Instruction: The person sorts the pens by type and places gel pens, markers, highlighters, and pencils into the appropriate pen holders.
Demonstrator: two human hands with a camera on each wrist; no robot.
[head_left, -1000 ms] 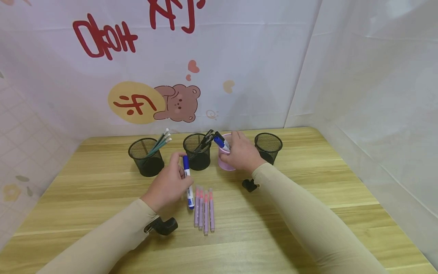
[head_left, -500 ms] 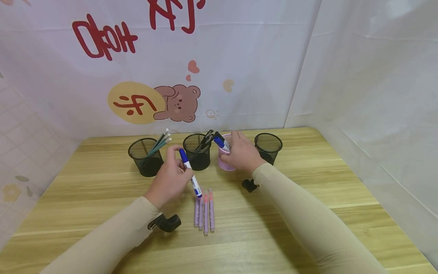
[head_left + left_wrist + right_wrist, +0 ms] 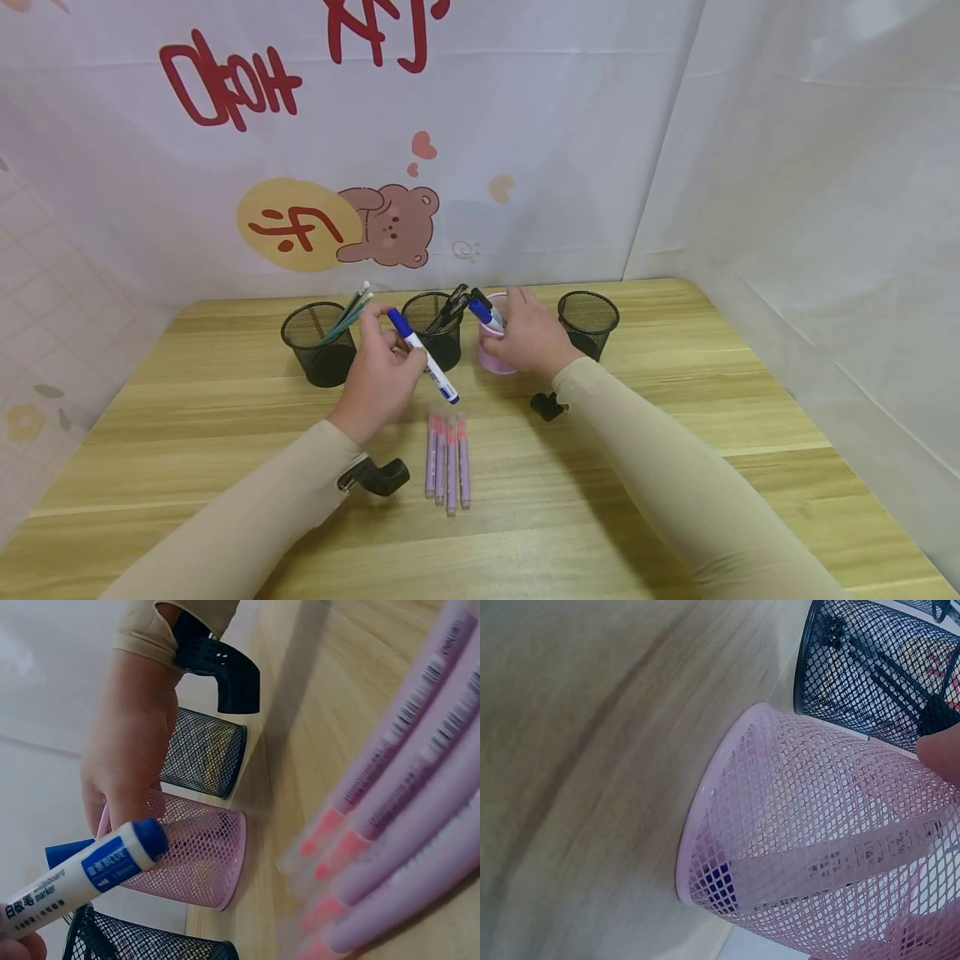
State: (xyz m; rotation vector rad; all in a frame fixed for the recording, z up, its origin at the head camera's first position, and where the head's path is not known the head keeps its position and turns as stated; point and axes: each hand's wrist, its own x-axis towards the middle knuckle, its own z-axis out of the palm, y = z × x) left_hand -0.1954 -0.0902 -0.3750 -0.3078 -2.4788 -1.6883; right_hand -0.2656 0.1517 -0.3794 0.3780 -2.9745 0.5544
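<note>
My left hand (image 3: 378, 379) pinches a whiteboard marker (image 3: 427, 360), white with a blue cap, tilted above the table. The label "BLUE" on this marker (image 3: 79, 881) reads plainly in the left wrist view. My right hand (image 3: 536, 337) grips the rim of a pink mesh pen cup (image 3: 491, 360), which stands upright. Inside that cup is another blue-capped marker (image 3: 486, 313), seen through the mesh in the right wrist view. Several lilac pens with pink tips (image 3: 452, 467) lie side by side on the table, below the held marker.
A black mesh cup (image 3: 322, 362) at left holds several teal pencils (image 3: 347, 317). Another black mesh cup (image 3: 442, 350), left of the pink one, holds black pens (image 3: 448, 310). A further black mesh cup (image 3: 588, 317) stands right of my right hand. White cloth hangs behind the wooden table (image 3: 637, 500).
My left hand has lifted the marker and moved it away from me and slightly right. The marker's lower end has swung right, clear of the lilac pens. My right hand stays on the pink cup.
</note>
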